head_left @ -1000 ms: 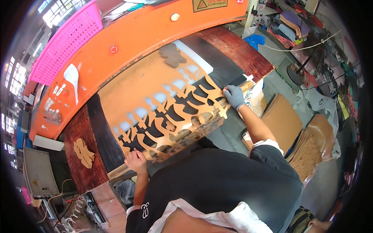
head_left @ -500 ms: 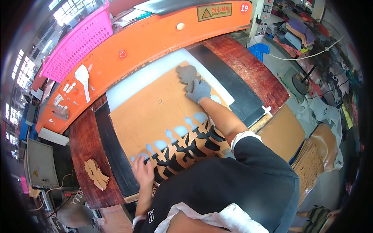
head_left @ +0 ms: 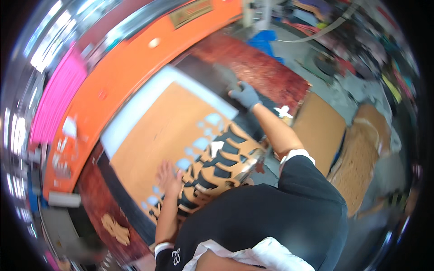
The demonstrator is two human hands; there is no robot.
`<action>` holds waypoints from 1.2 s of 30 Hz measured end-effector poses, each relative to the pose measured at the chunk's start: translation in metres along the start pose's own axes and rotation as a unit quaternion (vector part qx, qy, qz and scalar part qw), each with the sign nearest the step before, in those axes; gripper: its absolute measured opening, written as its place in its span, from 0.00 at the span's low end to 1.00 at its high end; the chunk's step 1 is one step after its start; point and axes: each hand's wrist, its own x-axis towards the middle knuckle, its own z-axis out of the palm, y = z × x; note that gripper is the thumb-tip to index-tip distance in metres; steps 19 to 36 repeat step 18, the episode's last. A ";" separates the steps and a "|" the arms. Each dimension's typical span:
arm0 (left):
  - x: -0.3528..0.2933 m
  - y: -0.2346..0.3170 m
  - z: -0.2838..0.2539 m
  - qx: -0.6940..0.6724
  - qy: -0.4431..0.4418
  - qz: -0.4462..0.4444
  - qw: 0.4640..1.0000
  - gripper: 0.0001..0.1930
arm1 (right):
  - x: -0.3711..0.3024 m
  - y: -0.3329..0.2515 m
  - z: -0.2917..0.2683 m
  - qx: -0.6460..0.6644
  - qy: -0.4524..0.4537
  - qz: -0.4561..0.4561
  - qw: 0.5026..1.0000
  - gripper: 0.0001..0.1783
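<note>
My right hand (head_left: 246, 95), in a grey glove, grips the near end of a grey, lobed flat block (head_left: 224, 76). Motion smears the block, which is over the dark strip at the right of the work surface. My bare left hand (head_left: 169, 179) lies on a tan leather-like sheet (head_left: 153, 135), its fingers stretched out. Beside that hand runs a row of cut-outs with pale blue-white showing through. Nearer my body, larger cut-outs show black beneath, and the sheet's near edge bends down.
A white board (head_left: 135, 108) lies under the sheet. The orange machine beam (head_left: 135, 58) spans the far side, with a pink basket (head_left: 58, 99) at left. Tan cut pieces (head_left: 115, 229) rest on the reddish left surface. Tan sheets (head_left: 318, 131) stand at right.
The view has turned. My right hand has carried the grey block rightward off the sheet to the dark strip. My left hand has moved from the sheet's left corner farther onto it.
</note>
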 end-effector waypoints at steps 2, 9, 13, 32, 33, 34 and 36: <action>0.004 -0.004 0.001 0.015 -0.023 -0.008 1.000 0.32 | -0.011 0.020 -0.035 -0.265 0.024 -0.024 0.964 0.36; 0.238 0.077 0.236 0.028 -0.007 0.039 0.999 0.31 | 0.129 0.287 -0.032 -0.343 0.149 -0.191 0.907 0.31; 0.377 0.128 0.366 0.054 -0.001 0.076 0.996 0.31 | 0.195 0.416 0.020 -0.304 0.083 -0.270 0.910 0.29; 0.490 0.156 0.475 0.068 0.022 0.118 0.990 0.32 | 0.252 0.522 0.041 -0.362 -0.236 -0.109 0.895 0.33; 0.490 0.156 0.475 0.068 0.022 0.118 0.990 0.32 | 0.252 0.522 0.041 -0.362 -0.236 -0.109 0.895 0.33; 0.490 0.156 0.475 0.068 0.022 0.118 0.990 0.32 | 0.252 0.522 0.041 -0.362 -0.236 -0.109 0.895 0.33; 0.490 0.156 0.475 0.068 0.022 0.118 0.990 0.32 | 0.252 0.522 0.041 -0.362 -0.236 -0.109 0.895 0.33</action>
